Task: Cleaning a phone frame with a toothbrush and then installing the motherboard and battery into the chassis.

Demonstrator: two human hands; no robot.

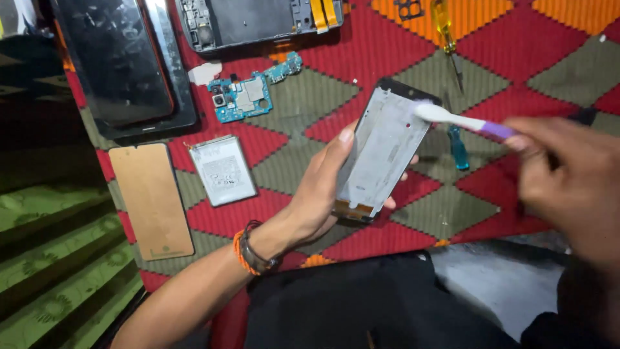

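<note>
Above a red, orange and olive diamond-patterned woven mat [516, 58], the left hand [323, 194] is gripping a grey metal phone frame [382, 152] while the right hand [571, 181] is clasping a white-and-purple toothbrush [462, 121], bristles touching the frame's upper edge.

**Parts crowded the left and top; open cloth lay in the middle**

The left hand [323, 194] held the phone frame [381, 152] above the patterned cloth [516, 58], and the right hand [575, 181] held a toothbrush [462, 121] against its top edge, closing the space between them. Below the frame, bare cloth lay open down to the person's lap. To the left, the battery [223, 170] and the brown back panel [152, 200] lay side by side. Above them, the circuit board [248, 94], the screen assembly [126, 64] and the opened phone body [258, 22] filled the top left. A yellow-handled screwdriver [445, 32] and a blue-handled tool [458, 147] lay just right of the frame. The top-right cloth stayed open.
</note>
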